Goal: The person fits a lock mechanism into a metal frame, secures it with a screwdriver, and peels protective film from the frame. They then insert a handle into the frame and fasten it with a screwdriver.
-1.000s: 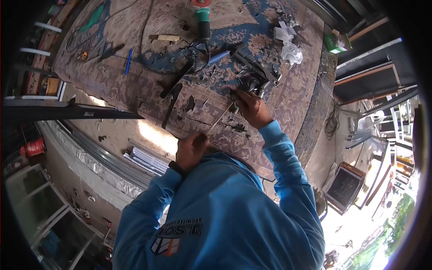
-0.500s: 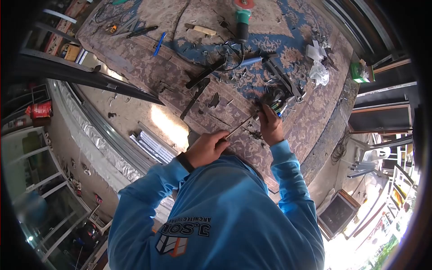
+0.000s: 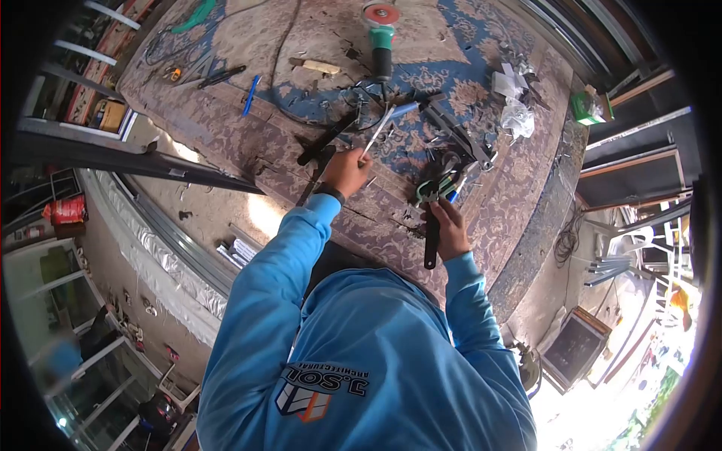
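In the head view, your left hand (image 3: 344, 173) had its fingers pinched closed on a thin pale rod (image 3: 378, 132), which slanted away from you over the carpet-covered table (image 3: 293, 218). Your right hand (image 3: 451, 231) was partly curled against a black-handled tool (image 3: 432, 234) near the table's close side, while the green grinder (image 3: 381, 46) lay farther off, beyond the rod.
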Motion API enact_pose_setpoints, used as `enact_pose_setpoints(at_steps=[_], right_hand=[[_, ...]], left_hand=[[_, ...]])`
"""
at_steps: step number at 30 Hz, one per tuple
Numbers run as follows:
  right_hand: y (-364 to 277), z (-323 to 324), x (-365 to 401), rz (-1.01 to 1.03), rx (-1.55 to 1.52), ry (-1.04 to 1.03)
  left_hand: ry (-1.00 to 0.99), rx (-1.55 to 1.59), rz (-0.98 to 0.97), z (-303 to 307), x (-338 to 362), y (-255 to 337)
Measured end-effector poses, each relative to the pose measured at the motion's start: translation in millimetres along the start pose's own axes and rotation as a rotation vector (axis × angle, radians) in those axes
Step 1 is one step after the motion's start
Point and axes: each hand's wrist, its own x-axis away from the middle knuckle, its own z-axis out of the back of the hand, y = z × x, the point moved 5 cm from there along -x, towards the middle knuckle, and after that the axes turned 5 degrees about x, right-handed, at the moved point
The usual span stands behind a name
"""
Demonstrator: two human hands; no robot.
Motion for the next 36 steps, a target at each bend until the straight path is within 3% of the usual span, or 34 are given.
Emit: enact_pose_setpoints(at_steps=[1,5,9,13,17,20,21,24,26,29,32,36], right_hand=[[1,2,6,-0.001,0.004,-0.024],[0,16,19,-0.016,0.017,0.018],[-1,34,21,-0.023,0.031,0.067],[-4,32,15,-0.006,0.066,0.063],[0,21,5,0.012,0.035,-0.022],[0,16,1,0.017,0.021,-0.072],[-1,16,2,0.019,0.023,-0.080],[-11,16,12,-0.002,-0.031,-0.046],[-9,24,11,-0.016,-0.015,-0.016],[-9,24,11,-0.034,-0.002,0.011],[-7,15,2,0.009,0.019,-0.036],[-12,-2,1,0.019,0.108,-0.013]], left_hand=[[-0.027,-0.029,-0.036,-10,-5,4],[0.204,0.025,-0.006,-30,-27,-14],[-0.040,-0.223,0.030,-17,-42,-8],[0.026,-0.106,0.007,-1,-50,-8],[-0.064,-0.098,-0.094,-10,-53,8],[-0.136,-0.241,-0.064,-16,-51,0],[-0.237,-0.122,-0.039,-15,-50,-10],[-0.107,0.092,0.017,22,-44,-7],[-0.025,0.103,0.088,41,-42,-34],[0.036,0.035,0.045,64,-37,-49],[-0.042,-0.052,0.164,51,-23,-52],[-0.045,-0.033,0.111,27,-18,-38]])
